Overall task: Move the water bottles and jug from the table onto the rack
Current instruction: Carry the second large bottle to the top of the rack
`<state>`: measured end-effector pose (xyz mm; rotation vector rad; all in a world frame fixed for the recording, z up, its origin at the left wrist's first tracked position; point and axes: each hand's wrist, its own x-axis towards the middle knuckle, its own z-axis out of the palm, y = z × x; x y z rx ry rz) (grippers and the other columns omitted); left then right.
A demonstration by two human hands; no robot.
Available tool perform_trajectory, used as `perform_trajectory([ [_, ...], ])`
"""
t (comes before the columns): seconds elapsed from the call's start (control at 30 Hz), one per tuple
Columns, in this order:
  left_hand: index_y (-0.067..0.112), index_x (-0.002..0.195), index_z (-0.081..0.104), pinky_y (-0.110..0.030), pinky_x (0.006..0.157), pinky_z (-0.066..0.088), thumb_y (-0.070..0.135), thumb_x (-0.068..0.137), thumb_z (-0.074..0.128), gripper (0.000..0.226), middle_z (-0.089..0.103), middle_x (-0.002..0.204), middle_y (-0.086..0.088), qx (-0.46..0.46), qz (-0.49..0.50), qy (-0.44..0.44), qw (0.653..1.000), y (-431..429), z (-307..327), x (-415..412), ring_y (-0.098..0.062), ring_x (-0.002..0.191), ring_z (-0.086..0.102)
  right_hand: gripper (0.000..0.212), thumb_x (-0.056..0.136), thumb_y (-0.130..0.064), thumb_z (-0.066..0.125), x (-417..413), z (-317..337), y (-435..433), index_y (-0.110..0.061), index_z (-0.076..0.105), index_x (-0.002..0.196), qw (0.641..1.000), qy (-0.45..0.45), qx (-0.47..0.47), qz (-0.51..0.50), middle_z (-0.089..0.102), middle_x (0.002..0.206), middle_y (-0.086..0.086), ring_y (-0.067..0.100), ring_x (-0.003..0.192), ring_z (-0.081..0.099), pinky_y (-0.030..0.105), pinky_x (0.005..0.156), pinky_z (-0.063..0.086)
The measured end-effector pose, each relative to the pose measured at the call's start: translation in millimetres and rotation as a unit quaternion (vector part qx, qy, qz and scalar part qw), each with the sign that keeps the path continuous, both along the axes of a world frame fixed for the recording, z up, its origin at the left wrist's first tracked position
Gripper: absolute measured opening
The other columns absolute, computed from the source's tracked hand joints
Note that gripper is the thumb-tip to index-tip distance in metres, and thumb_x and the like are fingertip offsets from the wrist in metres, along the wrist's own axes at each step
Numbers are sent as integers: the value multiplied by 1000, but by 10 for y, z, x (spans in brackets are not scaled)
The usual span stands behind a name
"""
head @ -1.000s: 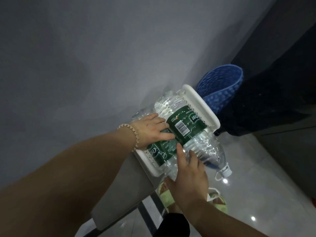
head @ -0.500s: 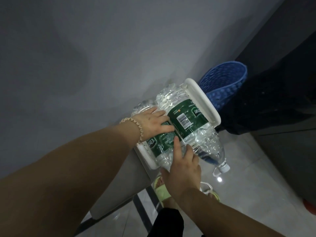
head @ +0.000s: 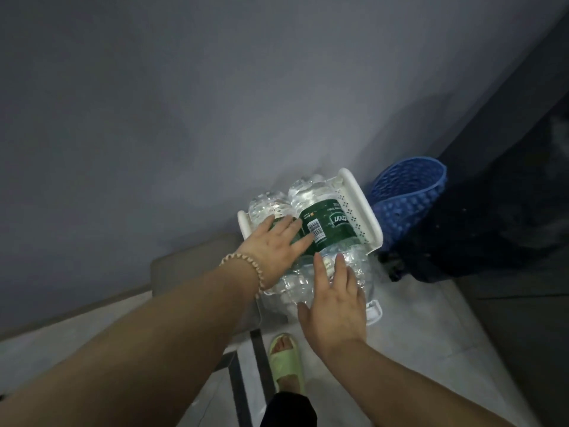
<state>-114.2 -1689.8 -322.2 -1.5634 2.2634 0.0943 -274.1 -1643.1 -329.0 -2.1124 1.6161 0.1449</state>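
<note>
Two clear water bottles with green labels lie side by side in the top tray of a white rack (head: pixel 368 211) against the grey wall. The right bottle (head: pixel 331 223) shows a barcode on its label. The left bottle (head: pixel 268 208) is partly hidden under my left hand (head: pixel 277 251), which rests on it with straight fingers reaching onto the right bottle's label. My right hand (head: pixel 334 300) presses flat with spread fingers on the clear neck end of the right bottle, near the rack's front edge. No jug is in view.
A blue perforated basket (head: pixel 406 198) stands right of the rack, against a dark bag or cloth (head: pixel 492 235). A grey-brown surface (head: pixel 191 266) lies left of the rack. My foot in a green slipper (head: pixel 286 362) stands on the tiled floor below.
The right bottle has slid further into the tray, so its neck and cap no longer stick out. Both hands have flattened and now lie on top of the bottles.
</note>
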Motion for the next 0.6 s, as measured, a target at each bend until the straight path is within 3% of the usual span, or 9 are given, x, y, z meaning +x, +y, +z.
perform_trajectory([
  [0.23, 21, 145, -13, -48, 112, -4, 30, 85, 55, 91, -7, 157, -9, -83, 148, -16, 985, 697, 589, -1049, -27, 143, -3, 89, 87, -46, 55, -1038, 521, 145, -29, -8, 148, 990, -31, -64, 119, -13, 157, 11, 31, 143, -2, 47, 115, 14],
  [0.37, 21, 145, -11, -49, 115, 0, 44, 84, 57, 94, -1, 157, -8, -130, 238, 21, 962, 1133, 971, -1723, -26, 143, 0, 86, 88, -46, 54, -1546, 914, 204, -28, -6, 148, 979, -45, -120, 156, -9, 157, 11, 30, 144, 0, 48, 116, 13],
  [0.5, 21, 147, -1, -44, 112, -6, 44, 80, 59, 93, 7, 157, -7, -198, 285, 21, 938, 1544, 1478, -2059, -25, 143, 4, 87, 85, -45, 59, -1727, 1324, 356, -27, 2, 149, 967, -88, -162, 175, -1, 158, 11, 29, 143, 4, 47, 116, 12],
  [0.6, 21, 148, 4, -45, 114, 0, 43, 79, 59, 91, 12, 156, -7, -243, 319, -1, 916, 1901, 1816, -2141, -25, 142, 7, 87, 83, -41, 63, -1697, 1615, 535, -25, 8, 149, 955, -130, -190, 188, 7, 157, 13, 28, 143, 9, 47, 116, 14],
])
